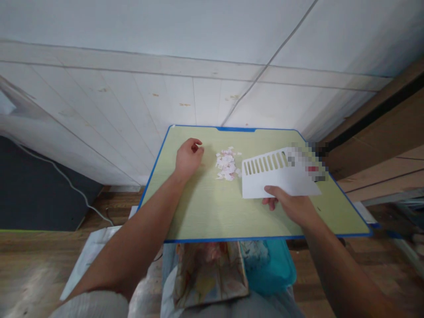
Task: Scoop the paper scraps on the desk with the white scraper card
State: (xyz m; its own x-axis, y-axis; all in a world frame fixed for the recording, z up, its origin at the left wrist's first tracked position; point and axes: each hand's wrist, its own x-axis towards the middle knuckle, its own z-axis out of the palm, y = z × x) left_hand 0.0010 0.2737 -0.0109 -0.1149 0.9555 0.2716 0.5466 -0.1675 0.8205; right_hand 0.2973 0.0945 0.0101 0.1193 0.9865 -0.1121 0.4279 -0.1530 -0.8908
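My right hand (291,203) grips the lower edge of a white paper sheet (274,183), thumb on top and fingers underneath. A row of narrow slots is cut along the sheet's far side. To its left, a small heap of white and pinkish paper scraps (227,164) lies on the pale yellow tabletop (198,212). Left of the scraps, my left hand (190,159) hovers over or rests on the table; I cannot tell which. Its fingers are loosely curled, with a gap between thumb and forefinger, and nothing shows in them.
The table has a blue rim and stands against a white panelled wall (132,92). A pixelated patch covers things by the sheet's right end. Below the near edge are an open box (212,287) and a turquoise tub (278,269). Cardboard (380,145) stands at right.
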